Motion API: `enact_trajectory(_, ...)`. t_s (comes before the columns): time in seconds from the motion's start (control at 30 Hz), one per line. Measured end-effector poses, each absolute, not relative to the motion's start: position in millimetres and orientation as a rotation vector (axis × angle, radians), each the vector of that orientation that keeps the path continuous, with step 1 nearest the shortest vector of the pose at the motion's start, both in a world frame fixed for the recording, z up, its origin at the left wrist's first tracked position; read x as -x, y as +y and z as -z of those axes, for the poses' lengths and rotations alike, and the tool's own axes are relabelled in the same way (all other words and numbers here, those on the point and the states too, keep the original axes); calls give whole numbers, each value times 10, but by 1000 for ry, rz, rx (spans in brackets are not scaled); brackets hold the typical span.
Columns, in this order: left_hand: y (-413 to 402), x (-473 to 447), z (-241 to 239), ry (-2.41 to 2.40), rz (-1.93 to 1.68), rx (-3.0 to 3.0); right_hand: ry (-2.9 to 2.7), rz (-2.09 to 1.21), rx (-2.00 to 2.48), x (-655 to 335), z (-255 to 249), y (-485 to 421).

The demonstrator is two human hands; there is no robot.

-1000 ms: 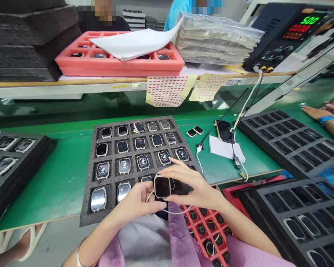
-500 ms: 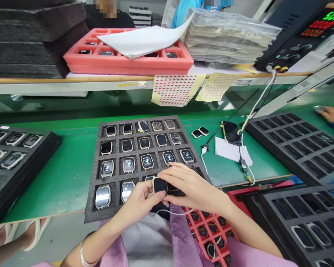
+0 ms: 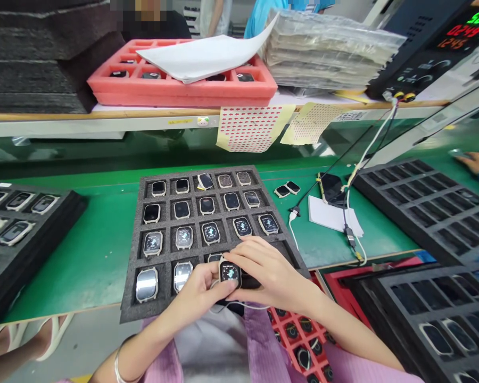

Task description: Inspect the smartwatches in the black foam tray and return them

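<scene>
A smartwatch (image 3: 229,272) with a lit watch face is held between my two hands over the near edge of a grey foam tray (image 3: 130,282). My left hand (image 3: 207,287) grips it from the left, thumb along the lower edge of the screen. From the right, my right hand (image 3: 263,268) closes its fingers around the case. A white cable (image 3: 251,305) runs below the hands; where it ends is hidden by them. Rows of smartwatch bodies without straps sit in the tray's compartments, several with lit faces, such as the watch (image 3: 211,232) just beyond my hands.
Black foam trays stand left (image 3: 59,223) and right (image 3: 407,202). A red tray (image 3: 299,340) lies by my lap. Two small watch bodies (image 3: 287,189), a phone (image 3: 332,189) and white paper (image 3: 335,215) lie right. A power supply (image 3: 419,58) stands on the shelf; a co-worker's hand (image 3: 477,162) is far right.
The held watch's screen has gone from dark to a lit watch face. The power supply's lower readouts have risen from zeros. My hands have hardly moved.
</scene>
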State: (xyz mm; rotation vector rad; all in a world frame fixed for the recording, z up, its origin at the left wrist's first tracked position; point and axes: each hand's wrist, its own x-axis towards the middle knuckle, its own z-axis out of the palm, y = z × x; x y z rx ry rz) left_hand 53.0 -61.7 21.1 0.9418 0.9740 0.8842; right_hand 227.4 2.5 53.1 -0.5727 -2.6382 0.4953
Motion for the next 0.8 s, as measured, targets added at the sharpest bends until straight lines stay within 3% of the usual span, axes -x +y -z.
enact_trajectory(0.8,-655,-546,-163,988,-807,-1040,-2479,-667,576,-2334,-402,-20)
